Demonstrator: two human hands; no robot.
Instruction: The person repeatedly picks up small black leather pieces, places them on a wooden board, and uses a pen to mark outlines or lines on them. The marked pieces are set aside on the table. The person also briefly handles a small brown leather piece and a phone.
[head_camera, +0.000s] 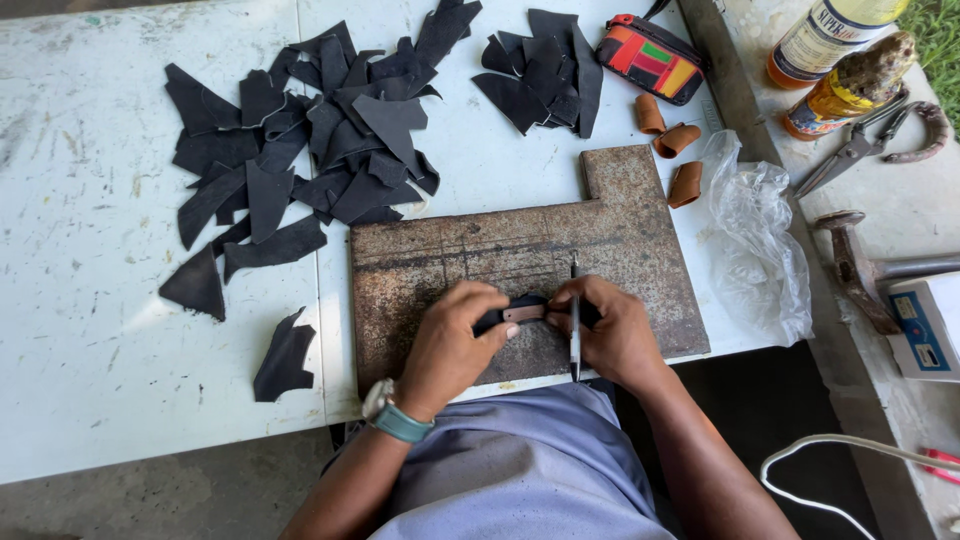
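Broadly, a white painted counter (90, 330) fills most of the view, scuffed and stained. On it, toward six o'clock, lies a rusty flat metal plate (640, 240) with a notch cut from its upper left corner. At eleven o'clock of the plate spreads a large heap of black leather offcuts (300, 140); a smaller heap of black leather pieces (545, 70) sits at twelve o'clock. A crumpled clear plastic bag (765, 230) lies at three o'clock of the plate, touching the counter's edge. A colourful patchwork zip pouch (652, 57) rests at one o'clock, just beside the smaller heap, and three curled tan leather strips (672, 140) lie below it.

At the plate's near edge the left hand (450, 345), with a teal-strapped wristwatch (395, 415) on its wrist, presses down on a small black leather piece with a thin brown strip (522, 313) on top; its fingers (495, 318) are curled, the tips pinching the piece's left end. The right hand (615, 335) holds the piece's right end, its fingers pressed together around a slim metal blade tool (575, 320), which stands roughly along the twelve-to-six line beside the piece.
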